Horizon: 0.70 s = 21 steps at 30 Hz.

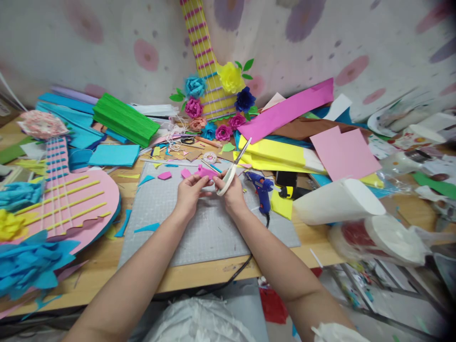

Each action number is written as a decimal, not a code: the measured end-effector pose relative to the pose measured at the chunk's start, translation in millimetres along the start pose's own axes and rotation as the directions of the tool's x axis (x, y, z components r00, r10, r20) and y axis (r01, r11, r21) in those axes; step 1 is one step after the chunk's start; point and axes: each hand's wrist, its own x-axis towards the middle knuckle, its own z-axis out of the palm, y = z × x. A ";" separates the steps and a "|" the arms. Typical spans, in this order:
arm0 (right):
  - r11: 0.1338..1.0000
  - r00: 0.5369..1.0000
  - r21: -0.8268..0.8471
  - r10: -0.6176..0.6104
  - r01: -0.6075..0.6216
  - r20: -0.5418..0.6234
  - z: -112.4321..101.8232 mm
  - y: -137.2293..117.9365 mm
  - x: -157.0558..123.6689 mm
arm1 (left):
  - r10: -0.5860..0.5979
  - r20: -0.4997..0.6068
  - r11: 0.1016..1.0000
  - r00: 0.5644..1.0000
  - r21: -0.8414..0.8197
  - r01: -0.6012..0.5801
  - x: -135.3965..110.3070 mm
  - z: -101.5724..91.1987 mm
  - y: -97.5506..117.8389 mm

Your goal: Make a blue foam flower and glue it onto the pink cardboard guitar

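Over the grey cutting mat [213, 244], my left hand [191, 192] pinches a small magenta paper piece [206, 172]. My right hand [233, 192] is closed around the white handles of a pair of scissors [228, 179], whose metal blades point up and away from me. Its fingertips come close to the magenta piece; whether they touch it I cannot tell. Loose magenta petal-shaped scraps [164, 175] lie left of my left hand. A blue glue gun [261, 190] rests on the mat to the right of my right hand.
Against the wall leans a yellow paper guitar [217, 97] with paper flowers. A pink paper guitar [96, 190] is at left. Green crepe paper [124, 121], a magenta strip [288, 109] and pink sheets [347, 154] lie behind. A white cup-like container [331, 204] is on the right.
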 end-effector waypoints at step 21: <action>0.414 0.824 -0.813 0.214 0.411 0.525 -21.1 -28.8 -10.4 | 0.045 -0.112 0.965 0.993 -0.254 -0.072 4.3 -18.9 19.0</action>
